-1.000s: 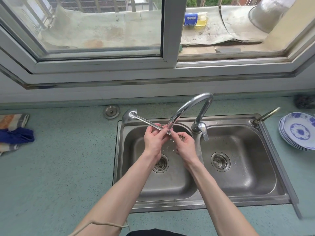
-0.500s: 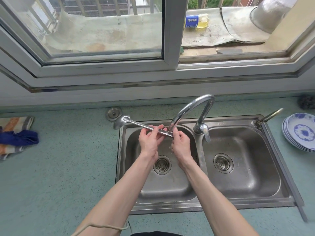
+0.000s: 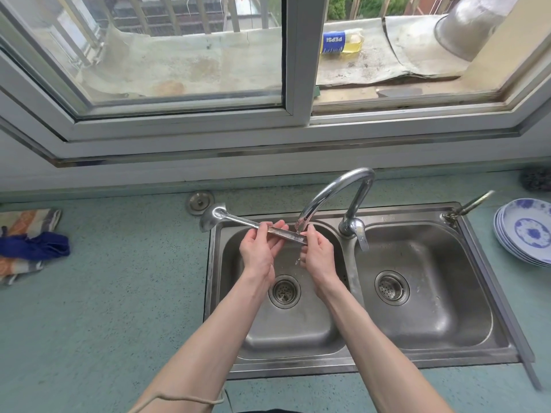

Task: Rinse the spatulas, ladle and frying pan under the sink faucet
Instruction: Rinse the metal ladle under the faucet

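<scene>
A steel ladle (image 3: 238,220) lies almost level above the left basin of the double sink (image 3: 351,363). Its bowl points left, past the sink rim and over the counter. My left hand (image 3: 258,248) holds the middle of the handle between thumb and fingers. My right hand (image 3: 316,254) pinches the handle's end directly under the spout of the curved faucet (image 3: 334,193). A thin stream of water falls past my right hand into the left basin. No spatula or frying pan is in view.
A stack of blue-and-white plates (image 3: 526,231) sits on the counter to the right of the sink. Folded cloths (image 3: 28,244) lie at the far left. A round metal cap (image 3: 200,201) is set in the counter behind the ladle bowl. A window sill runs behind.
The ladle has slid leftward, so its bowl now hangs over the counter and the handle's end sits under the spout. Both hands have stayed on the handle.
</scene>
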`<control>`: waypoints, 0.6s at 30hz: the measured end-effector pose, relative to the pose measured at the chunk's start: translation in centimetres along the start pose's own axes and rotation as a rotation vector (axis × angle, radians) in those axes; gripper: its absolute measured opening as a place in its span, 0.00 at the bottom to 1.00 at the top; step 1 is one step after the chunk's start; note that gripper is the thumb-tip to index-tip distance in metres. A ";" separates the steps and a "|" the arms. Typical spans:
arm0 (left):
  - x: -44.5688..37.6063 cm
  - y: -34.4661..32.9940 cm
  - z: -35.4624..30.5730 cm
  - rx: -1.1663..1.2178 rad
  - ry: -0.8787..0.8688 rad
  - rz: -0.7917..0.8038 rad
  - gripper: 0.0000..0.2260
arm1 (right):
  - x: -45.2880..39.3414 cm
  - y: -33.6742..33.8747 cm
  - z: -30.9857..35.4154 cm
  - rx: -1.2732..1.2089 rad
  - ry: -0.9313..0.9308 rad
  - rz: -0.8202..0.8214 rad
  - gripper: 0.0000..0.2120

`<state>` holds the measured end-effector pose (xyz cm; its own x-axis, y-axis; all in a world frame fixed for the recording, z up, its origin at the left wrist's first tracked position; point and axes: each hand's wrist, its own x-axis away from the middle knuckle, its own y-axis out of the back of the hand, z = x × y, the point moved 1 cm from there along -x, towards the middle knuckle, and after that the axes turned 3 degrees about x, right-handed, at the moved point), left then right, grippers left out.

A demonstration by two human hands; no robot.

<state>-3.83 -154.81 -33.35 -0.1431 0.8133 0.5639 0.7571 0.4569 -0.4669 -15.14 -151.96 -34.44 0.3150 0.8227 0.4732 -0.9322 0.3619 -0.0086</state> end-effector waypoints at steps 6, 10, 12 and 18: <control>-0.6 0.4 -0.3 -0.066 -0.019 -0.061 0.13 | 0.2 1.2 -0.4 -0.022 0.002 -0.005 0.17; -0.5 0.1 -0.3 -0.045 -0.022 -0.078 0.07 | 0.7 2.4 -0.2 -0.029 0.004 -0.032 0.16; -0.2 0.2 0.2 -0.089 -0.012 -0.069 0.08 | 0.8 3.3 -0.2 -0.036 0.002 -0.048 0.16; 0.9 -0.4 1.6 -0.107 0.038 -0.003 0.11 | 0.2 6.4 -1.5 0.037 0.011 -0.091 0.15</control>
<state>-5.32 -153.71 -33.72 -0.1233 0.7969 0.5914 0.8209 0.4168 -0.3905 -20.78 -148.78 -35.73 0.4006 0.7917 0.4613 -0.9054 0.4192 0.0668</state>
